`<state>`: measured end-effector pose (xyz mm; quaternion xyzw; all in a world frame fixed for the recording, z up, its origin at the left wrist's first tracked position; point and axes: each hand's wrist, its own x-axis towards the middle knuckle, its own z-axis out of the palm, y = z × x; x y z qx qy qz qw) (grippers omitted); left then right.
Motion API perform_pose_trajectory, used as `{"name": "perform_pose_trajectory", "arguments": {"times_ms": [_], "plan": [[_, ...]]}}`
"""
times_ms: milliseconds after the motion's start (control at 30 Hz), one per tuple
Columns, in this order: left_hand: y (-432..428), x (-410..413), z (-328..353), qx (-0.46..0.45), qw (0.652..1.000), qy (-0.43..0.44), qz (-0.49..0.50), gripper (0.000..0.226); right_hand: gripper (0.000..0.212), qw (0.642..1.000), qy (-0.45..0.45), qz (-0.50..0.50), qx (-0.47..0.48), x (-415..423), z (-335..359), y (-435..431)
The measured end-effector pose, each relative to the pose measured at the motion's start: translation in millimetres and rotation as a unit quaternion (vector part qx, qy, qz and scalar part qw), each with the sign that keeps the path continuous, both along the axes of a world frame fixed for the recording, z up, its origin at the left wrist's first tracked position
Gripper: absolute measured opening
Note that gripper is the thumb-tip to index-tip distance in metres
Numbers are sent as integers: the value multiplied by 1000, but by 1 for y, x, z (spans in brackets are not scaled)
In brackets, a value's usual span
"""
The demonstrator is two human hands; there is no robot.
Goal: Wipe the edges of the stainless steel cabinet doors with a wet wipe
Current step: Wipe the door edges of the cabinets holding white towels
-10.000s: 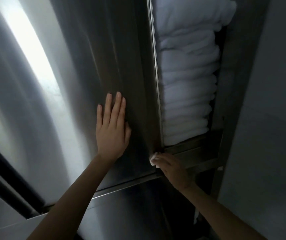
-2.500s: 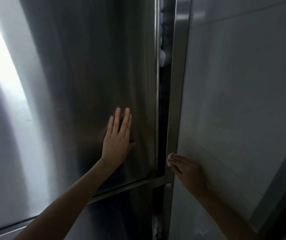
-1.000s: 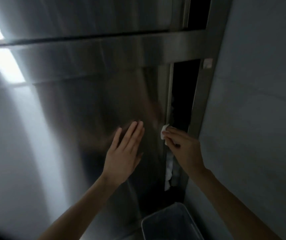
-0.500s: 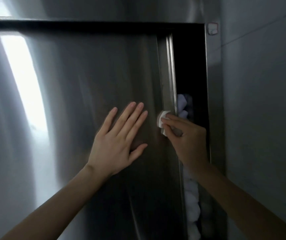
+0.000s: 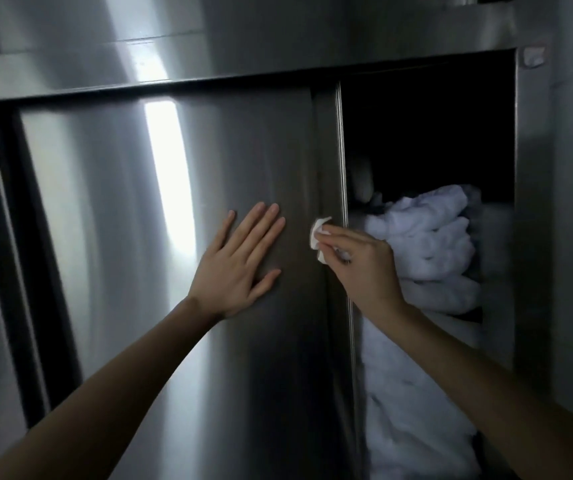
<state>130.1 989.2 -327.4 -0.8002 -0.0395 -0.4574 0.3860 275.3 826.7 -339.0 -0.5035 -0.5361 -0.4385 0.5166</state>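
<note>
Up close, the left hand [image 5: 240, 261] lies flat on the steel door [image 5: 132, 244], fingers straight, likely to stop the door from sliding. Just beside it, the right hand [image 5: 361, 268] pinches a small white wet wipe [image 5: 316, 237] and presses it on the door's right edge [image 5: 333, 161], about halfway up. Behind, inside the dark open cabinet [image 5: 532, 202], white towels [image 5: 430, 244] sit in a pile.

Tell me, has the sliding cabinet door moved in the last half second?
Yes. The door has slid left, away from the right frame post; the dark opening between them is clearly wider, showing more white towels.
</note>
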Motion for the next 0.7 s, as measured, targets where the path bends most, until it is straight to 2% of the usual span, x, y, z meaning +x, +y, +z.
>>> {"name": "perform_pose_trajectory", "arguments": {"times_ms": [233,300,367,500,700], "plan": [[20,-38,-5,-62,998,-5,11,63,25,996,-55,-21,-66,-29,1,33],[25,-43,-7,-68,998,-9,8,63,18,997,-27,-1,-69,-34,-2,41],[31,-45,-9,-72,997,-16,4,61,25,998,-14,-2,-56,-41,-11,46],[33,-41,-15,-102,993,-47,-33,58,29,997,-61,-40,-2,-52,-26,50],[38,-34,12,-106,989,-88,-46,60,18,996,-73,-51,26,-49,60,55]]}}
